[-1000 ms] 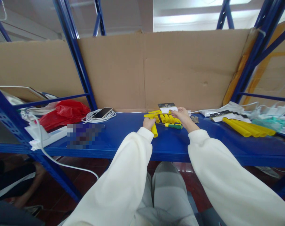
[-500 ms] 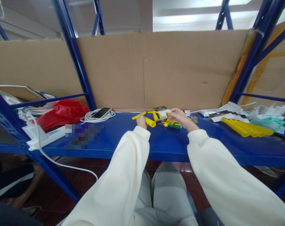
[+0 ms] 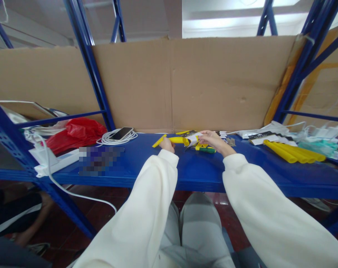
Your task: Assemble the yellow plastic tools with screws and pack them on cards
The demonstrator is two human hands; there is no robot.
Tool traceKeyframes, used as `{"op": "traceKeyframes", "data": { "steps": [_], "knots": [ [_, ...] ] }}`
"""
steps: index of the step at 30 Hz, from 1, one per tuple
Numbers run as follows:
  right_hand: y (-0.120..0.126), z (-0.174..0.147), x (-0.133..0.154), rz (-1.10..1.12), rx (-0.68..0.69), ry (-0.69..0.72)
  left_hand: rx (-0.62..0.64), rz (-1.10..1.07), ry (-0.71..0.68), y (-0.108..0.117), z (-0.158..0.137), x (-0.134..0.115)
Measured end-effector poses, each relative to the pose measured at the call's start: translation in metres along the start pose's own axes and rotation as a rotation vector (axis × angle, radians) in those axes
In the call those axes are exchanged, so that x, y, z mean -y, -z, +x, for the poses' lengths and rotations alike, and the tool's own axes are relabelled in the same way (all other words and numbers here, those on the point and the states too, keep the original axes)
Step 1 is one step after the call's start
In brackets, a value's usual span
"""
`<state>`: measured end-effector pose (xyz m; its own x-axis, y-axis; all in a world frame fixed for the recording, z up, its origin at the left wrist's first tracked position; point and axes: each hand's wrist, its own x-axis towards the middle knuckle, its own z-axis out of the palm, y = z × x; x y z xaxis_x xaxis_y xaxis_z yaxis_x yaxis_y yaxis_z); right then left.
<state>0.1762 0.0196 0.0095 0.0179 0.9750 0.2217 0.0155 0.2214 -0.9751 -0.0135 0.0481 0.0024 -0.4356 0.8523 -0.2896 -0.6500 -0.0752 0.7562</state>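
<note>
My left hand is closed around a yellow T-shaped tool, its crosspiece to the left and its tube-like handle pointing right. Close to the handle's right end, my right hand has its fingers pinched together; what they grip is too small to make out. A white card with a black top shows between the handle end and my right fingertips, and I cannot tell whether it is held. Below my right hand lies a green-and-yellow handle, beside more yellow pieces partly hidden by the fingers.
Several yellow tubes lie side by side at right, by black-and-white cards. At left are a phone on a coiled white cable, a red plastic bag and a white power strip. A cardboard panel stands behind.
My left hand has turned the yellow tool, so its handle now points right toward my right hand instead of toward me. My right hand has barely moved.
</note>
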Motion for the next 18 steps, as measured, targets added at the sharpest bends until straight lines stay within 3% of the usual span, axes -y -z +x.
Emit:
{"op": "traceKeyframes", "data": {
  "steps": [10, 18],
  "knots": [
    [-0.0039, -0.0013, -0.0066, 0.008, 0.134, 0.028, 0.226, 0.117, -0.025, 0.0023, -0.0099, 0.0033],
    [-0.0055, -0.0020, -0.0077, 0.044, 0.145, 0.026, 0.250, 0.114, -0.027, 0.0030, -0.0027, 0.0078]
  ]
}}
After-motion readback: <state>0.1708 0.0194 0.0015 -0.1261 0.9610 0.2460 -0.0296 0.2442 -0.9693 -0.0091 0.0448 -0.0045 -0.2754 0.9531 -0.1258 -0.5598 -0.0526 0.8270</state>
